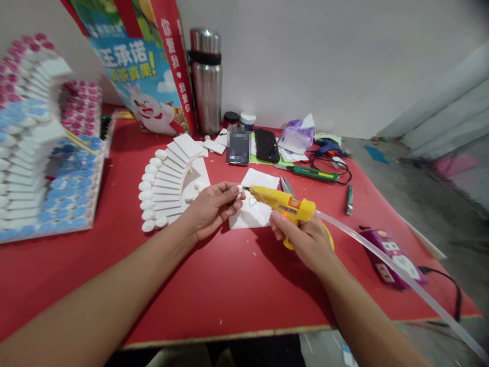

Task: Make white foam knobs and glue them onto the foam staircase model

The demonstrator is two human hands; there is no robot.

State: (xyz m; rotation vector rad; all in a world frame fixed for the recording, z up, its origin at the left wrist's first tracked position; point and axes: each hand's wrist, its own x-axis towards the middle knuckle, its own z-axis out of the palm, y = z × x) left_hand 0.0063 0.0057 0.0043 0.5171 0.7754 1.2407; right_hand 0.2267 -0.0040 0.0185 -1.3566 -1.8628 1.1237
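My right hand (301,235) is wrapped round the handle of a yellow hot glue gun (280,200), with a long clear glue stick (367,244) running out of its back. The gun's nozzle points left and meets a small white piece (240,192) pinched in the fingertips of my left hand (214,206). My fingers cover most of that piece, so its shape is unclear. Below the nozzle lies a white sheet of paper (254,216). Left of my left hand, white strips with round white ends make a fan-shaped piece (164,183) on the red table (229,285).
Pink, blue and white fan-shaped pieces (76,199) stand at the left. A printed bag (141,66) and a steel flask (206,81) are at the back. A phone (239,147), a green utility knife (313,174) and a purple power strip (393,257) lie behind and right.
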